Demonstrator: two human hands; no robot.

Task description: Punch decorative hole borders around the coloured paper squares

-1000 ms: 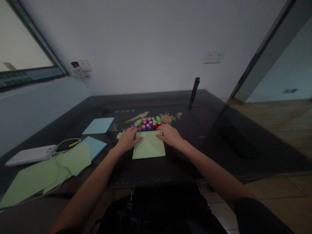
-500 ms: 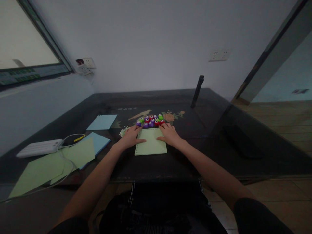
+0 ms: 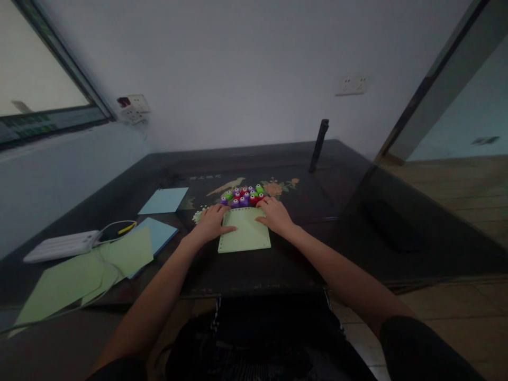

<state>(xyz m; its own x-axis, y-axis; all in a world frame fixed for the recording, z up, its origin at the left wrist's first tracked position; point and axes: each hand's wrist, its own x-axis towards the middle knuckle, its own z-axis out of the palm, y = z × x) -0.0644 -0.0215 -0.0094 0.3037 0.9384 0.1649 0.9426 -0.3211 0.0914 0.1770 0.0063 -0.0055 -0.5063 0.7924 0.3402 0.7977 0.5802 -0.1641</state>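
A pale green pad of loose-leaf paper (image 3: pixel 245 233), with punched holes along its far and left edges, lies flat on the dark table in front of me. My left hand (image 3: pixel 214 221) rests at its upper left corner, thumb stretched over the paper and fingers pointing away. At the upper right corner lies my right hand (image 3: pixel 277 216), its thumb on the sheet and its fingers spread past the edge. Just beyond the pad stands a cluster of small purple, red and green toy figures with eye-like tops (image 3: pixel 243 198). The right fingertips are close to the nearest red ones.
Blue sheets (image 3: pixel 164 201) and green sheets (image 3: pixel 59 278) lie on the left, beside a white power strip (image 3: pixel 63 246) with a looping cable. A black upright stick (image 3: pixel 318 146) stands at the back right. A dark flat object (image 3: pixel 391 225) lies on the right of the table (image 3: pixel 329 248).
The view has shifted slightly. My right hand has moved a little at the pad's upper right corner, its fingers drawn closer together. My left hand and the pad look nearly unchanged.
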